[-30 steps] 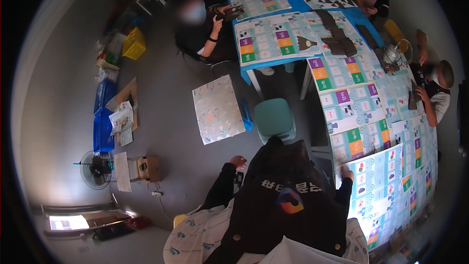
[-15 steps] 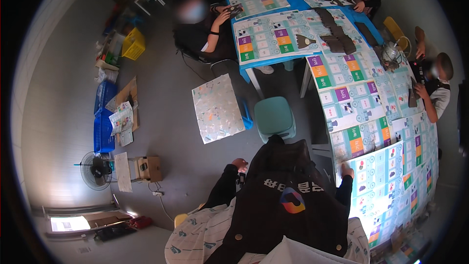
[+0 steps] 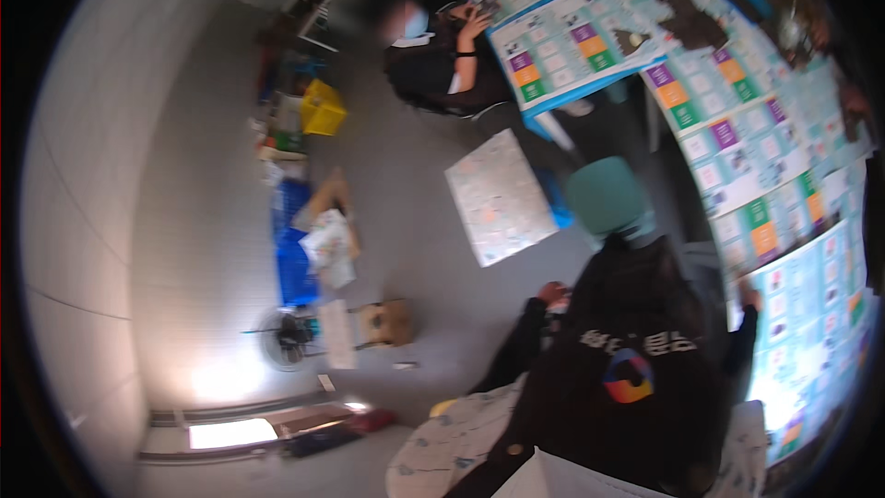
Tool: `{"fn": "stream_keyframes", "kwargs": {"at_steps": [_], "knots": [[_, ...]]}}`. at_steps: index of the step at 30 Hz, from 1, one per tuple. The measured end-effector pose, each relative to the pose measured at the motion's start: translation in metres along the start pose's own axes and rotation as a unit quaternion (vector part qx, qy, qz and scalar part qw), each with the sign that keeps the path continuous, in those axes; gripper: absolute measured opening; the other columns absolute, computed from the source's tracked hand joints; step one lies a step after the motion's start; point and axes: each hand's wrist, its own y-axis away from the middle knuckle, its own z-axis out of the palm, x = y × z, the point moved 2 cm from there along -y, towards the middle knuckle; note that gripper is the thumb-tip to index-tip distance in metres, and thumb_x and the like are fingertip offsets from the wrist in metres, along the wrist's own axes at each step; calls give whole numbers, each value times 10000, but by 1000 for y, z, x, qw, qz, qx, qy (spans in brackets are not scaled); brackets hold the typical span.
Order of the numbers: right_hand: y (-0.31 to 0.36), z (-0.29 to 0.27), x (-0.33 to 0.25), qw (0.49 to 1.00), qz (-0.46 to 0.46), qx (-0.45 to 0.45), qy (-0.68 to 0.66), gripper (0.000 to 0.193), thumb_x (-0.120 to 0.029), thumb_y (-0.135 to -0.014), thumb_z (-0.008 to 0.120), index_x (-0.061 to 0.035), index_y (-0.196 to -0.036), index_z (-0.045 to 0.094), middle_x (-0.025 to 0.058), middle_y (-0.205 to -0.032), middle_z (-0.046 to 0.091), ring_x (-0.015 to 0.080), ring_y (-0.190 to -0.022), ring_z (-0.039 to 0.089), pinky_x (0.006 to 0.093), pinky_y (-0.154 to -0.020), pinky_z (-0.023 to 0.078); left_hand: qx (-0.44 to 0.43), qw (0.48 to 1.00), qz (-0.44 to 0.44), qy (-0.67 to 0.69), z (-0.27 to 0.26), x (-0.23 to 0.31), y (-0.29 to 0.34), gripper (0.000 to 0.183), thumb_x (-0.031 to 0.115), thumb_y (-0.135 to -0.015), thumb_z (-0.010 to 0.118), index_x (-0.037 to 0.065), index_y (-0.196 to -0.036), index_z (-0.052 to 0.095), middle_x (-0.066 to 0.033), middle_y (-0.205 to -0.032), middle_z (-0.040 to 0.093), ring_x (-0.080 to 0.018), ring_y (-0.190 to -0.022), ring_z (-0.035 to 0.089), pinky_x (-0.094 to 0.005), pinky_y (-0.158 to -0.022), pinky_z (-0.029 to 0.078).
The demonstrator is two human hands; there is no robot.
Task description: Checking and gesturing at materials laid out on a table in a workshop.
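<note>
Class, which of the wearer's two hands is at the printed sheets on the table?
The right hand, at the edge of the printed sheets. The left hand is apart from them, across the dark garment.

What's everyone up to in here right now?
The wearer's right hand is at the near edge of a bright sheet, though blur hides whether it grips anything. The left hand is out over the floor, with nothing clearly visible in it. Across the room, another person holds up a small dark item in both hands. Dark pieces lie on the sheets further up, and a green stool stands below.
</note>
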Motion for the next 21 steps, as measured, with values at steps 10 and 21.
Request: {"fn": "stream_keyframes", "kwargs": {"at_steps": [10, 21], "knots": [[56, -48, -55, 994, 81, 47, -61, 620, -504, -640, 498, 65, -884, 512, 233, -906, 504, 321, -881, 484, 358, -762, 373, -101, 931, -180, 301, -30, 21, 41, 124, 118, -720, 393, 48, -698, 494, -31, -605, 510, -128, -506, 498, -229, -430, 368], [79, -63, -73, 992, 92, 37, -76, 575, -471, -641, 510, 51, -881, 526, 216, -912, 510, 311, -884, 486, 345, -765, 373, 36, 935, -221, 276, -67, 32, 14, 197, 202, -709, 473, 34, -754, 566, -97, -657, 562, -192, -606, 537, -283, -563, 413]]}}
